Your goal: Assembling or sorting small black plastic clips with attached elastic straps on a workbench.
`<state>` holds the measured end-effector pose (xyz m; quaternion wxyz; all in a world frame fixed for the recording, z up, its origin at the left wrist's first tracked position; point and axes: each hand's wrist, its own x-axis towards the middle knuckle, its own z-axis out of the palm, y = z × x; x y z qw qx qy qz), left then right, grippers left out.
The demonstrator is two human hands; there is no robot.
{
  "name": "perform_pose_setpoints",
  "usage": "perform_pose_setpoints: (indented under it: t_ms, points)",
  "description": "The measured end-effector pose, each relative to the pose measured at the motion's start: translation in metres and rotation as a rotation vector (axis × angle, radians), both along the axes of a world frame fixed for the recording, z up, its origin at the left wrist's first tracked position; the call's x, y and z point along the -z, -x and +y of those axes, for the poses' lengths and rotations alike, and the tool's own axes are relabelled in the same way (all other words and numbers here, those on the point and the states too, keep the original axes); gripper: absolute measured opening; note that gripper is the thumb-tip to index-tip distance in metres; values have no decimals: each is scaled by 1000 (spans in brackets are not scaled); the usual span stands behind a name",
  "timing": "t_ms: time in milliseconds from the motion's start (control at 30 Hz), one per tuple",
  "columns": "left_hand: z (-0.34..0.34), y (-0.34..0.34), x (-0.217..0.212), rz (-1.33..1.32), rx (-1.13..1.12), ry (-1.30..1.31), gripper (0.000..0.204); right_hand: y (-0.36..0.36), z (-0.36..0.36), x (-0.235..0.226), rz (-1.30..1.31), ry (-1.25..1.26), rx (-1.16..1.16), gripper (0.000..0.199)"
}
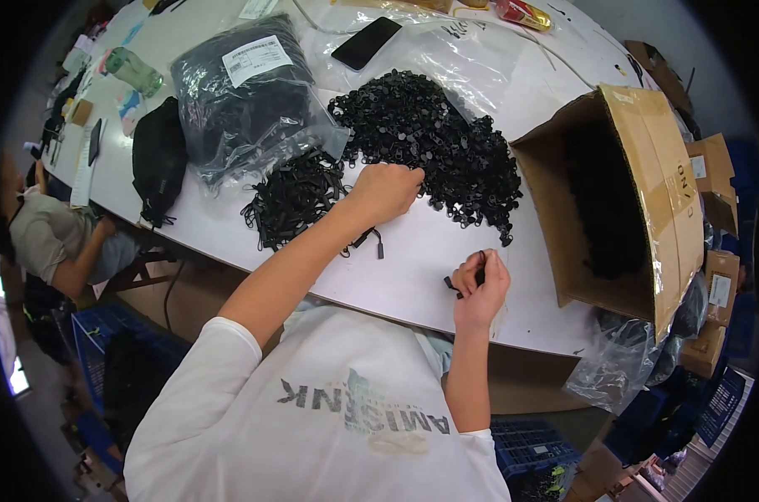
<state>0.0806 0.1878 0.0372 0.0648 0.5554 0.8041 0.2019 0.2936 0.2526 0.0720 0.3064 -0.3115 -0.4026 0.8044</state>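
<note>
A wide heap of small black plastic pieces with loops (429, 125) covers the middle of the white table (421, 276). My left hand (388, 191) reaches to the near edge of this heap, its fingers closed at the tips; what they pinch, if anything, is hidden. Near the table's front edge, my right hand (482, 287) is closed around a black cord pull (453, 285), whose end sticks out to the left. A smaller pile of black cord pulls (287, 205) lies left of my left forearm. One stray cord pull (379, 248) rests just below my left wrist.
An open cardboard box (676, 192) with dark contents lies tipped at the right. Behind the piles are a stuffed clear plastic bag (237, 100) and a phone (367, 43). A black pouch (159, 159) and a bottle (134, 71) stand left. Another person (61, 234) sits farther left.
</note>
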Motion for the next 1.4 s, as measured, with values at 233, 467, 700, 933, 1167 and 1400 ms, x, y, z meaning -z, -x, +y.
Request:
perform_pose_setpoints:
  t_ms: [233,467,700,933,1167,1400]
  points:
    - [-18,0,-28,-858,-94,-167,4,0,-1,-6,-261,-421,-422,16]
    - [-48,-1,-55,-1350,-101,-307,7,13,-6,-16,-421,-1025,-363,16]
    - [-58,-19,-68,-1073,-126,-261,9,40,-17,-31,-510,-1647,-147,16]
    - [-60,-43,-78,-720,-14,-348,12,36,-31,-32,-575,-1758,-167,19]
    - [-72,-59,-90,-581,16,-396,14,29,-48,-47,-620,-1676,-211,18]
    - [-78,-43,-91,-1092,-9,-249,25,30,-42,-68,-520,-1637,-173,12]
